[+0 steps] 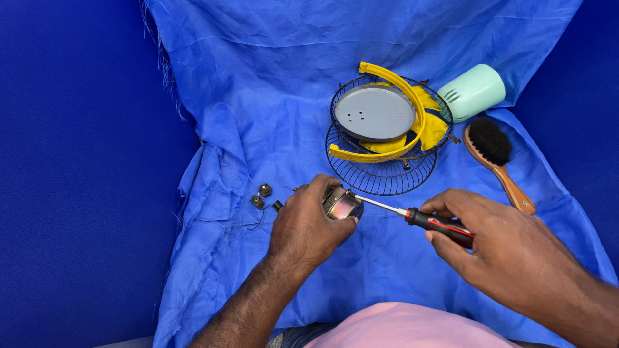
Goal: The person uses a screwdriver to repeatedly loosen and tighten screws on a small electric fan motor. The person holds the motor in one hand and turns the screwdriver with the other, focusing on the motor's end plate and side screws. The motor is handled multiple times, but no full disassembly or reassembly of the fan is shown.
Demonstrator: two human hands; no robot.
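On the blue cloth (258,116) spread over the worktop, near its lower middle, sits the item in hand: a small metal motor block (343,203), brass and steel in colour, gripped from above by my left hand (308,227), whose fingers curl closed around its near side. My right hand (509,254) closes its fingers around the black-and-red handle of a screwdriver (412,218), whose slim shaft runs leftward with its tip meeting the motor block's right face. Step in hand, as I judge it: working a screw on the motor housing, whether in or out I cannot tell. Next move, by my estimate, calls for keeping the tip seated square in the screw head, a firm left-hand hold so the block does not turn, and steady rotation of the handle. Just left of my left hand lie two small dark fittings (261,195), apart from the block. Farther up the cloth: a black wire fan guard (382,164), with a grey round disc (374,113), a yellow curved ring (403,122) and yellow blades resting on it. Beside these, right: a mint-green housing (474,92) and a wooden-handled brush (496,161) with black bristles.
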